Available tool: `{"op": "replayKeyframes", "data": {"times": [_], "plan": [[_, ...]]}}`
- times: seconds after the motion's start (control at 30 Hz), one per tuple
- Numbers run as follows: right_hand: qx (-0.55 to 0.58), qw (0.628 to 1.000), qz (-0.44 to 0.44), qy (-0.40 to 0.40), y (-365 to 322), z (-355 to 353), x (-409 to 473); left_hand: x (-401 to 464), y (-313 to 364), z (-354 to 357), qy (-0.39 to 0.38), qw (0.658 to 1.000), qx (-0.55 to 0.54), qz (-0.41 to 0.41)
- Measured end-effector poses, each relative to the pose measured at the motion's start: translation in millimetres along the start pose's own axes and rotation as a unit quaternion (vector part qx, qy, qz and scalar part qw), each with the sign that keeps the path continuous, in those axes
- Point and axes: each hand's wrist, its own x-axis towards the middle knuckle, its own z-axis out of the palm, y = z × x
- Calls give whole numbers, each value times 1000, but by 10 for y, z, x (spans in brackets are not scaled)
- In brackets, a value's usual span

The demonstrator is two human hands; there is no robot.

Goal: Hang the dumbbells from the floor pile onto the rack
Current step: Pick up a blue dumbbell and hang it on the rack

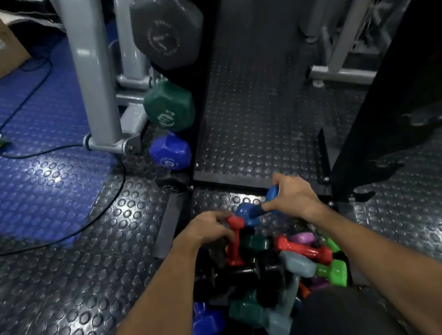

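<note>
Above the pile (267, 279), right hand (293, 195) grips blue dumbbell (249, 213) (rack (199, 131) near)

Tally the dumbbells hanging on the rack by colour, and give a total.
Grey dumbbell: 1
Green dumbbell: 1
Blue dumbbell: 1
Black dumbbell: 1 (lowest, dim)
Total: 4 on the rack, leaving out the floor pile and the hand-held blue dumbbell in the right hand.

Mixed-colour dumbbells (266, 271) piled below part-filled rack (198, 115).
</note>
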Motion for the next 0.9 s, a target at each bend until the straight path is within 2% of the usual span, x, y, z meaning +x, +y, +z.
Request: {"op": "replayKeyframes", "data": {"times": [0.1,0.2,0.27,0.37,0.43,0.67,0.77,0.9], "plan": [[-32,999,-10,33,57,-296,-2,-27,-9,33,-3,999,40,-11],[-40,997,-14,57,63,-600,6,-1,-3,99,32,995,99,3],[-16,997,-16,69,63,-753,-11,-83,92,111,71,996,-24,40],[19,998,-15,64,22,-950,-55,-296,373,11,140,965,-208,71],[61,997,-24,43,-49,-1080,-91,-400,581,-38,126,944,-290,91],[155,978,-139,11,-790,-1806,-289,-760,983,-467,73,899,-404,154],[153,975,-158,14,-1058,-2084,-400,-934,1072,-606,33,861,-479,170],[173,969,-173,38,-1283,-2441,-571,-1215,1237,-760,46,834,-497,235]]}}
